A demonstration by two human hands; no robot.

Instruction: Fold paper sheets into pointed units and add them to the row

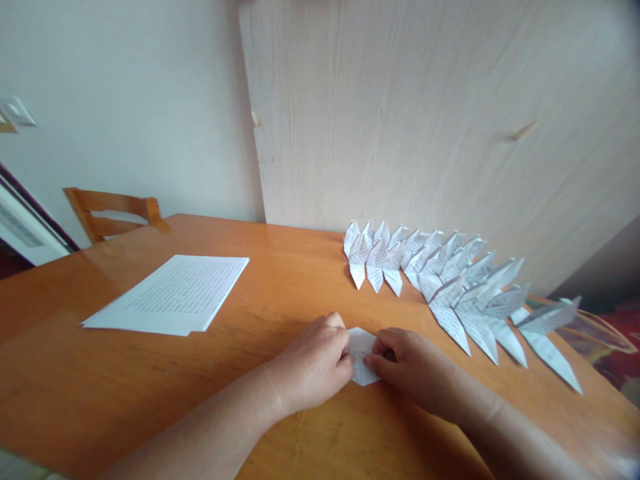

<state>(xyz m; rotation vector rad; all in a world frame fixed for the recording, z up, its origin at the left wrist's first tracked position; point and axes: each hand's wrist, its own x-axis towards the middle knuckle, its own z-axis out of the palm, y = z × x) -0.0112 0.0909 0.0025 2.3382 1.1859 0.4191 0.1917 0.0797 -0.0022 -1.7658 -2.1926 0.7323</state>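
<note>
L hand [327,357] & R hand [407,367] on folded paper [363,357].

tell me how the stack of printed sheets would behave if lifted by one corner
The stack of printed sheets would probably sag, being thin, flat paper. Its sheets might slide apart, since the front edge looks uneven and no binding shows.

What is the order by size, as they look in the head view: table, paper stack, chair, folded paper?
1. Table
2. Paper stack
3. Chair, mainly its backrest in sight
4. Folded paper, partly covered by the left hand and right hand
</note>
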